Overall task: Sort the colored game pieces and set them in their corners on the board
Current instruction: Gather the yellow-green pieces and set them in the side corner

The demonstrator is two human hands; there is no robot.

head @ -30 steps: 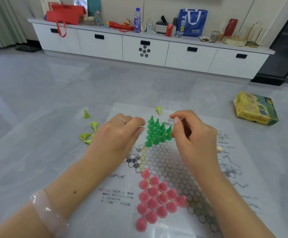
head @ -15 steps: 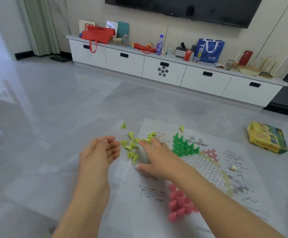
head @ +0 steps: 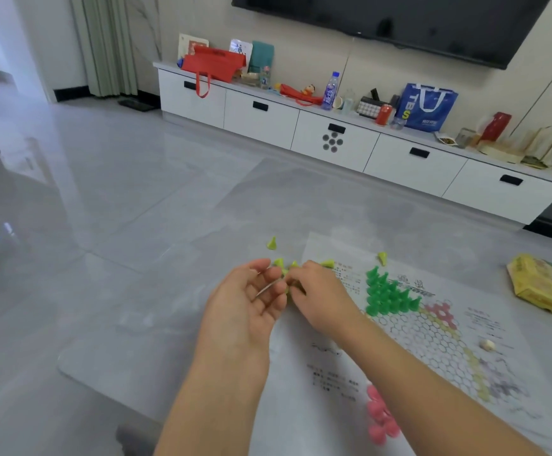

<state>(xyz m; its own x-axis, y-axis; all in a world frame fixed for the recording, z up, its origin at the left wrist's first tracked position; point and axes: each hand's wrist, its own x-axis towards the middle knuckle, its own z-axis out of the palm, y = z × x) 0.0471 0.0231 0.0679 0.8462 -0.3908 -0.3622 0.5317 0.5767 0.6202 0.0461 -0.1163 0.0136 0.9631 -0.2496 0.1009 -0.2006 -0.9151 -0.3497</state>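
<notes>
Hands now together left of board, left hand cupped, fingers relaxed, right hand pinching yellow-green pieces, grip partly hidden.

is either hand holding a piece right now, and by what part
The right hand is curled over the yellow-green pieces as if gathering them, but its fingertips are hidden, so the hold cannot be told. The left hand lies cupped, palm up, holding nothing visible.

A: Where is there room to pass?
B: Left of the yellow-green pieces, the grey floor lies bare.
A: What blocks the right?
B: The dark green pieces stand packed on the board; the yellow box lies well beyond.
</notes>
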